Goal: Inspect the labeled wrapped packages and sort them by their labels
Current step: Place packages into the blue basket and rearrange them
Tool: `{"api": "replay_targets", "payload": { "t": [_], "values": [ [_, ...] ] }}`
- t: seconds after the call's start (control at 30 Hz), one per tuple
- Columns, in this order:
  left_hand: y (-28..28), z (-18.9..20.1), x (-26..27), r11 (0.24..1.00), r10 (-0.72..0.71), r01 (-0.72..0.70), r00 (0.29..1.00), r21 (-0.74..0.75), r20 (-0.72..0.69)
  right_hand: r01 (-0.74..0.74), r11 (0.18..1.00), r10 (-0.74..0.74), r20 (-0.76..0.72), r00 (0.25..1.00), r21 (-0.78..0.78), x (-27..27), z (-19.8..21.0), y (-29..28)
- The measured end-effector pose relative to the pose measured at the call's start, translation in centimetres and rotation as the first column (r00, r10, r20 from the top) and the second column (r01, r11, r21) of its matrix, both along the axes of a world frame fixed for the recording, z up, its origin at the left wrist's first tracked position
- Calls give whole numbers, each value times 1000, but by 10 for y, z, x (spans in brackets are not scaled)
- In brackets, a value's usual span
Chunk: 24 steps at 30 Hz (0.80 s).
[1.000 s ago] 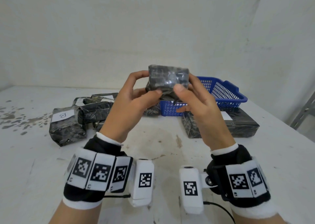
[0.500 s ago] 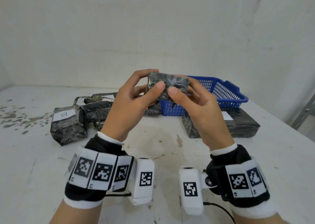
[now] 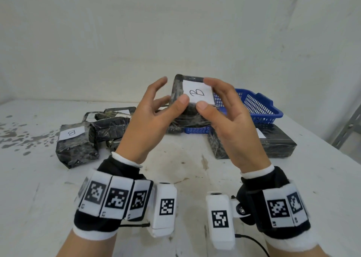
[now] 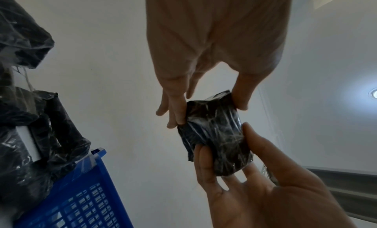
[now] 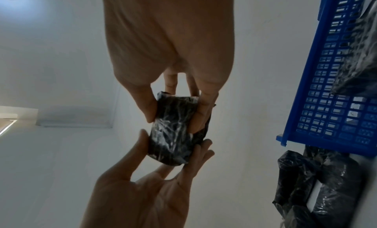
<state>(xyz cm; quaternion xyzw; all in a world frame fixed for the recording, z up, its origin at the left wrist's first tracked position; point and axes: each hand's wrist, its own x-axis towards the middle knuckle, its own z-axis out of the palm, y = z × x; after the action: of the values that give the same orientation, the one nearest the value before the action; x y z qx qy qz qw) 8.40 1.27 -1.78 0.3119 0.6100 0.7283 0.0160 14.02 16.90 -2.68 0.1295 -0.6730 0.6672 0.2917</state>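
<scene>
Black plastic wrap covers the package point(image 3: 192, 98) held up at the centre of the head view, its white label point(image 3: 198, 92) marked "B" facing the camera. The left hand point(image 3: 145, 120) pinches its left edge between thumb and fingers, index finger lifted clear; the right hand point(image 3: 231, 118) grips the right edge, thumb on the label's lower border. At left of frame, more wrapped packages point(image 3: 91, 135) lie heaped on the white table point(image 3: 48, 198), one showing "B". A blue basket point(image 3: 259, 108) sits at right behind a dark flat block point(image 3: 277, 141), possibly another package.
</scene>
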Motion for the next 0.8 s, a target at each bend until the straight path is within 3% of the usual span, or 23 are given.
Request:
{"api": "replay_targets", "payload": {
  "t": [0.8],
  "values": [
    [0, 2, 2, 997, 81, -81, 997, -21, 12, 15, 999, -12, 70, 997, -34, -1, 1, -5]
  ]
}}
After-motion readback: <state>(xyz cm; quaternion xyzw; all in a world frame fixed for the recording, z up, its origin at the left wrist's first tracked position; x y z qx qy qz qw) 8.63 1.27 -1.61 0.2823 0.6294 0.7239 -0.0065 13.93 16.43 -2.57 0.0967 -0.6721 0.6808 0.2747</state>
